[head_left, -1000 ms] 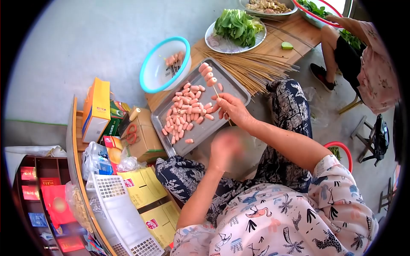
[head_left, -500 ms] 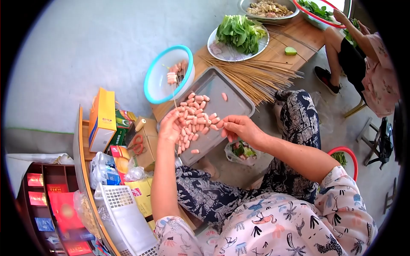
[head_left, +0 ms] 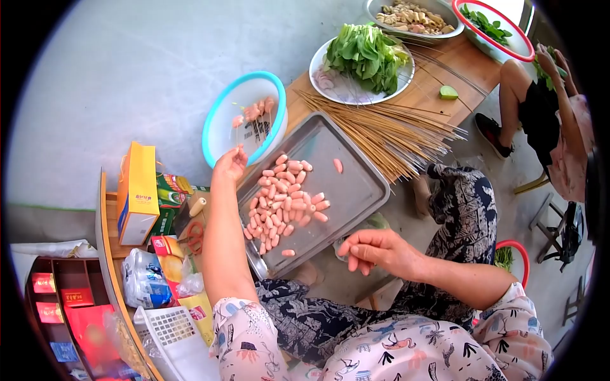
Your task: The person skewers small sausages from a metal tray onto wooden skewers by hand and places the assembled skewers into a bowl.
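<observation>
My left hand (head_left: pixel 231 163) is at the near rim of the blue-rimmed bowl (head_left: pixel 210 130), its fingers pinched on the lower end of a skewer (head_left: pixel 237 134) with a pink sausage piece at its tip. Other sausage skewers (head_left: pixel 257 110) lie inside the bowl. Many small pink sausages (head_left: pixel 279 209) are piled in the metal tray (head_left: pixel 346 203), with one (head_left: pixel 337 166) apart from the pile. Beyond the tray's near right edge hovers my right hand (head_left: pixel 375 252), its fingers curled together; whether they hold anything is hidden.
Bamboo skewers (head_left: pixel 387 136) fan across the wooden table (head_left: pixel 473 66). Behind them are a plate of leafy greens (head_left: pixel 368 60), a bowl of food pieces (head_left: pixel 416 18) and a cut green vegetable (head_left: pixel 448 93). Boxes (head_left: pixel 138 193) stand at left. Another person (head_left: pixel 569 136) sits at right, handling greens.
My left hand has carried the skewer from over the sausage pile to the bowl. My right hand has drawn back from the sausages toward my lap. The other person's hands have shifted.
</observation>
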Tool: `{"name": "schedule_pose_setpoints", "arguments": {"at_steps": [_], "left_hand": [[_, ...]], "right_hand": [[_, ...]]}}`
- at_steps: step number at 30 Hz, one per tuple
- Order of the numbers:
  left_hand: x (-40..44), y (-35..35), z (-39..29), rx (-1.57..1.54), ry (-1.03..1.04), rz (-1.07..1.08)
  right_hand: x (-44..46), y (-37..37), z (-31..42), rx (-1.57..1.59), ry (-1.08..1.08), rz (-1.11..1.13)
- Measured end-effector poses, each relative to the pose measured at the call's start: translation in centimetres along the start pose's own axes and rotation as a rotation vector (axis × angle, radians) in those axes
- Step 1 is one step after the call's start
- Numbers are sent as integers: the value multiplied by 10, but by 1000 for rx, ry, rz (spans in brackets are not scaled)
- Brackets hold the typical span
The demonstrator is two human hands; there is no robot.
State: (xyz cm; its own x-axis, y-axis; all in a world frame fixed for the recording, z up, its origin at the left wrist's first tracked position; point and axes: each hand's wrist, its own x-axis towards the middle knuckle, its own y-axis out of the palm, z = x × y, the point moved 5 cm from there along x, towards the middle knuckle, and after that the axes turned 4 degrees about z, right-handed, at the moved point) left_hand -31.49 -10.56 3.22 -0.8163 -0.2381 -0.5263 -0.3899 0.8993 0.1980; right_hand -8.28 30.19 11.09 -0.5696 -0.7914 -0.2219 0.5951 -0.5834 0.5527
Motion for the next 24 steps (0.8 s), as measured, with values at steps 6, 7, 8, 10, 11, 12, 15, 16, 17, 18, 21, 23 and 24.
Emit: {"name": "schedule_pose_setpoints", "arguments": {"at_steps": [6,7,8,10,11,12,15,16,17,18,21,23,24], "left_hand": [[37,-15,13,92,-75,-108],[26,-8,10,172,-10,-191],[20,-7,5,252,60,-273],[12,-9,4,324,82,-279],[6,-9,3,400,104,-283],[-3,-10,6,398,106,-286],[-58,4,10,415,222,-265],[-74,4,12,444,239,-223],[-92,5,17,477,254,-179],[-111,2,22,478,244,-175],[-156,-7,49,533,246,-9],[-192,-16,66,580,267,34],[-207,-24,74,655,256,25]], "right_hand": [[0,-3,-1,25,52,13],[-1,-4,-1,23,53,16],[-1,-4,-1,23,55,16],[2,-3,-1,-20,50,14],[1,-3,-2,-22,50,18],[1,-4,-5,-43,59,14],[2,-10,-13,-88,38,-3],[6,-11,-17,-97,30,-14],[5,-14,-20,-102,22,-26],[5,-17,-23,-158,-7,-60],[8,-32,-38,-313,-70,-90],[5,-37,-35,-534,-124,-128],[3,-42,-37,-537,-104,-152]]}}
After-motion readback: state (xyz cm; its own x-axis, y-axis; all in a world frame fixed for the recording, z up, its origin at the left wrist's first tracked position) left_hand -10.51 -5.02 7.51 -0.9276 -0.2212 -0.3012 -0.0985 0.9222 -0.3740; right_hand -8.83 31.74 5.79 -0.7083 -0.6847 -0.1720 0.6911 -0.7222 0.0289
